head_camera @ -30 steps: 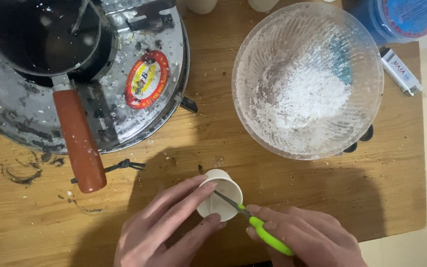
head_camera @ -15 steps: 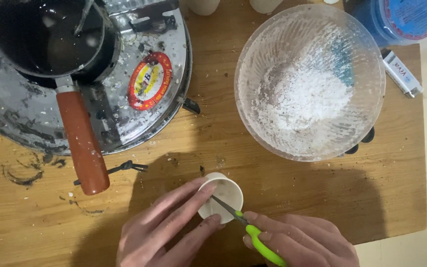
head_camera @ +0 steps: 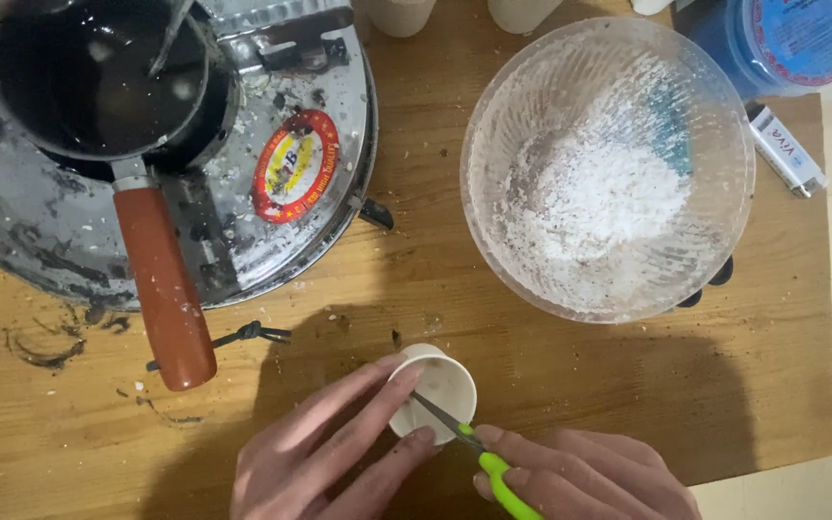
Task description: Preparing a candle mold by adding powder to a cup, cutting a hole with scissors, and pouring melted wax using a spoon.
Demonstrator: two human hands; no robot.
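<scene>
Left hand (head_camera: 329,453) gripping small white cup (head_camera: 432,393) near front edge of wooden tabletop (head_camera: 493,356); right hand (head_camera: 580,477) clenching green-handled scissors (head_camera: 479,453), blades entering cup rim. We are steadying cup firmly, keeping fingers clear of blades, cutting in short snips. Glass bowl (head_camera: 724,144) of white powder well apart.

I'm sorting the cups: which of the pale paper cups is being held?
The small white paper cup at the table's near edge, gripped by the left hand; the two other cups stand untouched along the far edge.
</scene>
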